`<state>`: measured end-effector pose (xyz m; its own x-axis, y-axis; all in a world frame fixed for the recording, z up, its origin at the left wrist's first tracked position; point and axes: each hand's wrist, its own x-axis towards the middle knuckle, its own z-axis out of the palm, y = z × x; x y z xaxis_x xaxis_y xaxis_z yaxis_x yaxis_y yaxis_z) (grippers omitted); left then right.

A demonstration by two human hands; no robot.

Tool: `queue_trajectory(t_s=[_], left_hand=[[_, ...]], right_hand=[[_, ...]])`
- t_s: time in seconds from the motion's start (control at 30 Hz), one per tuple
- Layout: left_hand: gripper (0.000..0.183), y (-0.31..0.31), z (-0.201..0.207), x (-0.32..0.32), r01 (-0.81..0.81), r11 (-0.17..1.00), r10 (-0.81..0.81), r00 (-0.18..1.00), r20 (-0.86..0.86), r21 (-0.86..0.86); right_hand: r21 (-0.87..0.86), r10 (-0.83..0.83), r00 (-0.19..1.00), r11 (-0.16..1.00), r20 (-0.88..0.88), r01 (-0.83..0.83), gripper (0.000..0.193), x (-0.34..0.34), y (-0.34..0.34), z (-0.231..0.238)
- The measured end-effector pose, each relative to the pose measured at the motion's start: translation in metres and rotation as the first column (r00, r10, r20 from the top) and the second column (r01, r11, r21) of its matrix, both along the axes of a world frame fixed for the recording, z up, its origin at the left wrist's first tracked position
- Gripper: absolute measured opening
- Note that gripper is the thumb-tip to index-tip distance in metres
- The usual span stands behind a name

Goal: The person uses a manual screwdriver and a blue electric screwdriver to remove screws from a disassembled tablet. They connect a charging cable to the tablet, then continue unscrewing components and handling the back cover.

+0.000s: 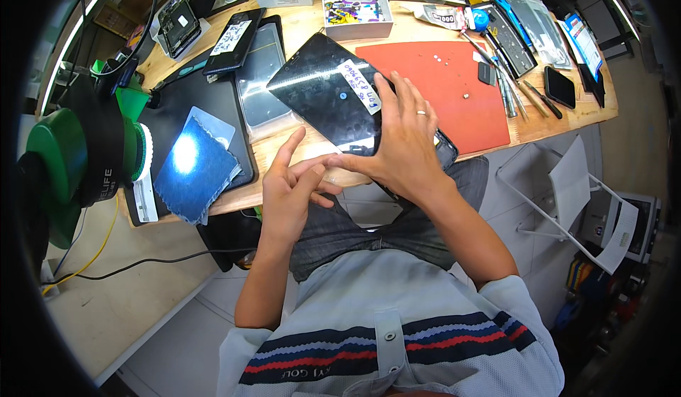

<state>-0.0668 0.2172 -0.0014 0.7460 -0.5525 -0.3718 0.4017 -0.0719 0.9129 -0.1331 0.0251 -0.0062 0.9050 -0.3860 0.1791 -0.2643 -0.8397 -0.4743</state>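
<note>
A black tablet (316,88) with a glossy face lies tilted across the bench, bearing a white handwritten label (362,87) and a small blue round mark. My right hand (404,131) spreads over its near right corner, the fingers stretched along the right side. The right thumb reaches left along the near edge and meets a fingertip of my left hand (289,188). My left hand is off the bench's near edge, its fingers apart, with nothing visible in them. Beneath my right hand the tablet's corner is hidden. Part of another black device (445,149) shows beside the right wrist.
A red mat (454,99) lies right of the tablet, with tweezers (507,88) and a black phone (560,87) beyond. White boxes (358,28) of small parts stand behind. Leftward are a blue cloth (195,166), a black mat (237,163) and a green-black device (78,149).
</note>
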Motion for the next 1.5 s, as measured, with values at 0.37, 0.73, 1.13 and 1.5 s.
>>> queue_trajectory(t_s=[0.37,0.73,1.13,1.5], left_hand=[[0.039,0.006,0.002,-0.015,-0.059,0.967,-0.031,0.939,0.344,0.247],[0.034,-0.040,0.018,-0.056,0.229,0.887,-0.451,0.249,0.857,0.401],[0.040,-0.067,-0.018,-0.061,0.281,0.853,-0.481,0.094,0.872,0.440],[0.043,-0.084,-0.016,-0.060,0.265,0.845,-0.504,0.107,0.857,0.464]], right_hand=[[0.600,-0.521,0.806,0.751,0.280,0.277,0.023,-0.126,-0.078,0.018],[0.709,-0.322,0.947,0.669,0.009,0.221,0.015,-0.151,-0.047,-0.009],[0.773,-0.191,0.981,0.616,-0.043,0.154,0.017,-0.146,-0.049,-0.017],[0.662,-0.446,0.893,0.687,0.059,0.299,0.014,-0.145,-0.102,0.003]])
